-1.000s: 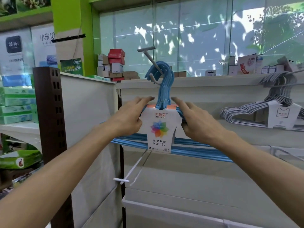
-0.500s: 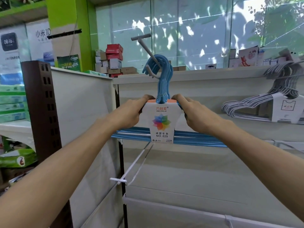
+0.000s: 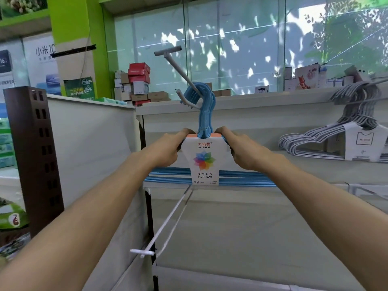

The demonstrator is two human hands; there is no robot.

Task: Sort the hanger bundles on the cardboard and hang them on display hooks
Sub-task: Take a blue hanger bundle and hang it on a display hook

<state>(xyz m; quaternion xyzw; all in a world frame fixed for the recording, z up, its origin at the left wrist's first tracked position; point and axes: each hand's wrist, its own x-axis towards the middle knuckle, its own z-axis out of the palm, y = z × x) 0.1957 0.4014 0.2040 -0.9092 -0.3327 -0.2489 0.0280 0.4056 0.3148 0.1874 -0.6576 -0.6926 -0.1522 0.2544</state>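
Blue hanger bundle (image 3: 204,164) is threaded by its hooks onto the grey display hook (image 3: 180,76), up at the rail. My left hand (image 3: 165,149) and right hand (image 3: 244,151) each grip a shoulder beside the paper label (image 3: 204,158) — fingers curled round the wires. Risk: only some hooks may be seated — letting go unevenly could tip the bundle off the prong's tip.

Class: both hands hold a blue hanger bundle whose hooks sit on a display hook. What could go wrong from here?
1. The blue hanger bundle sits near the display hook's front end; released early, it might slide off.
2. The lower hook juts out below and could snag an arm.
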